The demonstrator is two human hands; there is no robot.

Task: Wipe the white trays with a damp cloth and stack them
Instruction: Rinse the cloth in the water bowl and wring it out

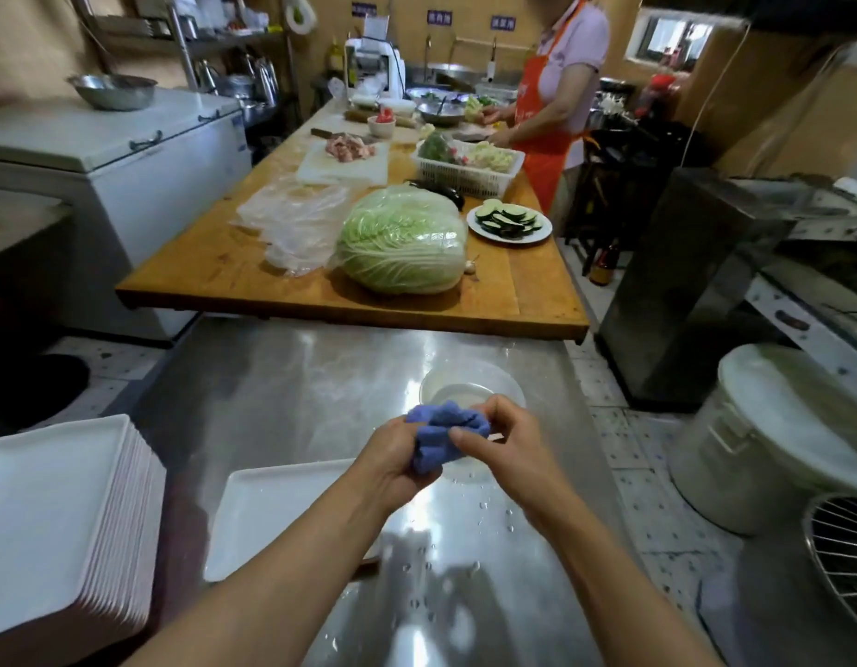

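A bunched-up blue cloth (443, 435) is held between both my hands above the steel table. My left hand (392, 462) grips its lower left part and my right hand (501, 438) grips its right side. Just beyond the cloth sits a clear bowl (465, 382) with water in it. A single white tray (277, 512) lies flat on the table under my left forearm. A tall stack of white trays (65, 517) stands at the near left.
Water drops dot the steel table (282, 397). Behind it a wooden table (214, 267) carries a cabbage (402, 243), plastic bags, a plate of sliced vegetables and a basket. A person in an orange apron stands far right. A white bucket (772, 440) sits on the floor right.
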